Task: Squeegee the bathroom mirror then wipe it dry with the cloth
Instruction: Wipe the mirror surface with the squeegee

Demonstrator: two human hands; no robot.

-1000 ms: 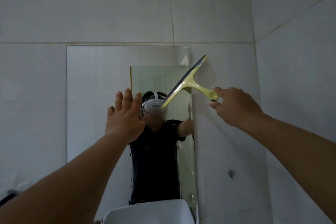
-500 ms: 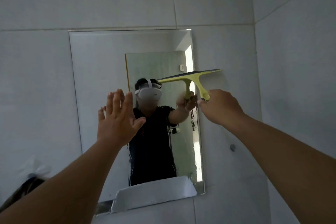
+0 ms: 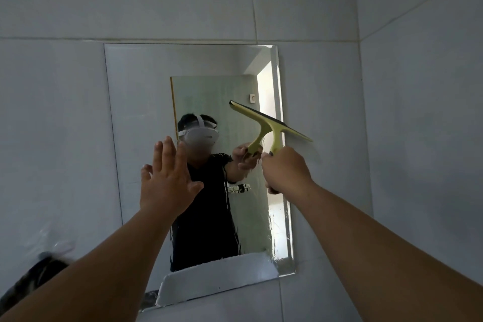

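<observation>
Grey-tiled wall (image 3: 418,112), frameless rectangular mirror (image 3: 146,112): my right hand (image 3: 285,172) grasps the yellow plastic T-shaped squeegee (image 3: 269,125) at its right edge, left hand (image 3: 167,180) splayed flat.

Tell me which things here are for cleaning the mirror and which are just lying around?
For the job: mirror, squeegee gripped by the right hand, open left hand.
Just lying about: plastic wrap and a dark blurry thing at lower left.
</observation>
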